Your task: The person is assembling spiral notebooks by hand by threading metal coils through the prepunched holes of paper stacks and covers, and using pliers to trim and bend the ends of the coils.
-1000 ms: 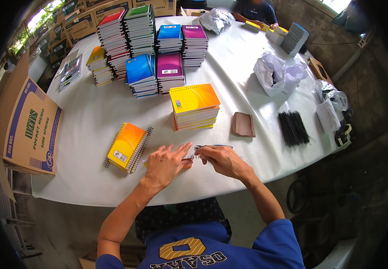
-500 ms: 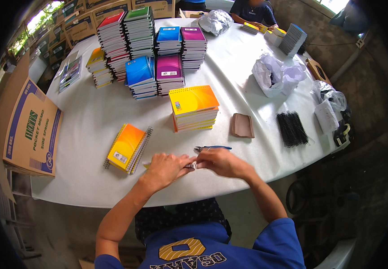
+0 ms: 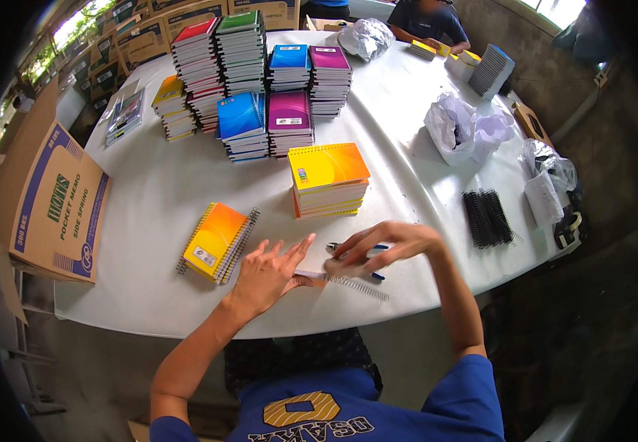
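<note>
My left hand lies flat with fingers spread near the table's front edge, its fingertips on a thin pad that has a wire spiral sticking out to the right. My right hand arches over the same spot and grips blue-handled pliers just above the spiral. An orange spiral notebook lies left of my left hand. A stack of orange notebooks stands just beyond my hands.
Tall stacks of coloured notebooks fill the far table. A cardboard box stands at the left edge. Black spirals and plastic bags lie on the right. Another person works at the far end.
My right hand has lifted and shifted right over the spiral. My left hand has spread flat. The small brown piece beside the orange stack is no longer visible.
</note>
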